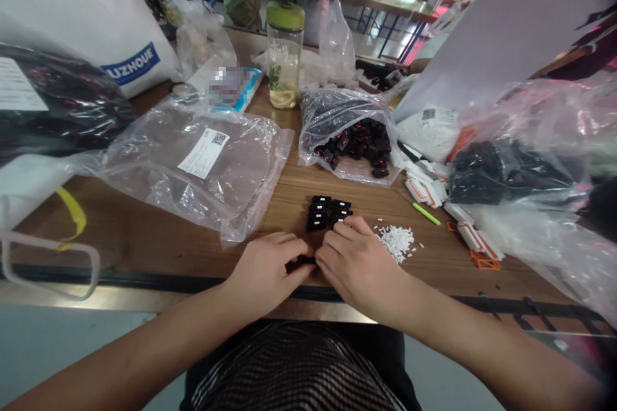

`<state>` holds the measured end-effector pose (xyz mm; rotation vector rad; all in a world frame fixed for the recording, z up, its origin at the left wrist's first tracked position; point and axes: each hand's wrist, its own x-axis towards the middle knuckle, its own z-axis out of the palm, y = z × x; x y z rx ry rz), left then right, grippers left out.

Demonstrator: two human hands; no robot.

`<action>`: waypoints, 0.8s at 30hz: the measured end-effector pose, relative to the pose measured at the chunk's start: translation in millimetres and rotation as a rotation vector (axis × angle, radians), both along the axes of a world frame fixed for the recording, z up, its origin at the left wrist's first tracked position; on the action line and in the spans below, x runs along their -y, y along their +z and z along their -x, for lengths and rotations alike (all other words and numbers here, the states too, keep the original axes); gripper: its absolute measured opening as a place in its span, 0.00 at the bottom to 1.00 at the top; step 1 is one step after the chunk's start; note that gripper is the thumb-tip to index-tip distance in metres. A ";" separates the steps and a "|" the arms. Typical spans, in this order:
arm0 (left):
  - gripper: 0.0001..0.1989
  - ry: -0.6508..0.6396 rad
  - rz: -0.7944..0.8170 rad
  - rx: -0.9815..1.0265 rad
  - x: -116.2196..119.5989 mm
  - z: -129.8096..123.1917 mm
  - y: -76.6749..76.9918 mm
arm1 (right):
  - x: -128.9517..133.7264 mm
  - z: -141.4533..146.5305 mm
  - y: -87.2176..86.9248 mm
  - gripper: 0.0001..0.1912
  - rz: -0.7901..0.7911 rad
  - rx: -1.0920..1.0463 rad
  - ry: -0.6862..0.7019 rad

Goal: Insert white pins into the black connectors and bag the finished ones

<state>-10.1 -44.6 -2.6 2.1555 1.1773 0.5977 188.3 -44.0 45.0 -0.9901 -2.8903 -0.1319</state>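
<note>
Fingers (308, 255) of left hand (264, 270) and right hand (357, 263) pinch one small black plastic block (299, 263) at the near bench (159, 237) edge. Wood-grain top; crinkled clear bags (202, 160) behind.

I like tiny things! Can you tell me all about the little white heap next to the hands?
The white heap is a small loose pile of tiny white bits, plastic by the look, lying flat on the wooden table. A few bits have scattered off its edges. It sits just beside the right hand, close to its knuckles, with a green stick lying behind it.
</note>
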 end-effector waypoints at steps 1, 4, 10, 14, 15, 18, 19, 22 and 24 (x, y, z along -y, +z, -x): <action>0.04 0.000 -0.002 0.001 0.1 -0.2 0.2 | -0.3 -0.1 0.3 0.10 0.015 0.012 -0.005; 0.04 -0.003 -0.008 0.010 0.3 -0.8 0.4 | -1.9 -0.6 1.7 0.09 0.063 0.053 -0.015; 0.04 -0.005 -0.027 0.004 -0.5 -1.4 -0.3 | -4.5 0.3 3.6 0.11 0.065 0.060 0.024; 0.04 -0.001 -0.024 0.001 -0.4 -1.4 0.8 | -3.6 0.6 4.4 0.13 0.087 0.033 0.047; 0.03 -0.001 -0.015 0.004 -0.3 -1.4 1.0 | -3.2 0.1 4.7 0.14 0.104 0.018 0.048; 0.03 0.005 0.007 0.017 -0.2 -1.7 1.0 | -1.7 -3.3 5.5 0.14 0.127 -0.047 0.031; 0.03 0.009 0.009 0.019 -0.3 -1.9 0.9 | -1.2 -4.5 5.7 0.13 0.120 -0.071 0.024; 0.03 0.016 -0.002 0.026 -0.4 -2.3 0.6 | 0.3 -6.7 5.4 0.13 0.091 -0.111 0.019; 0.04 0.013 -0.009 0.037 -0.3 -2.1 0.7 | 2.0 -5.4 4.3 0.13 0.076 -0.096 0.020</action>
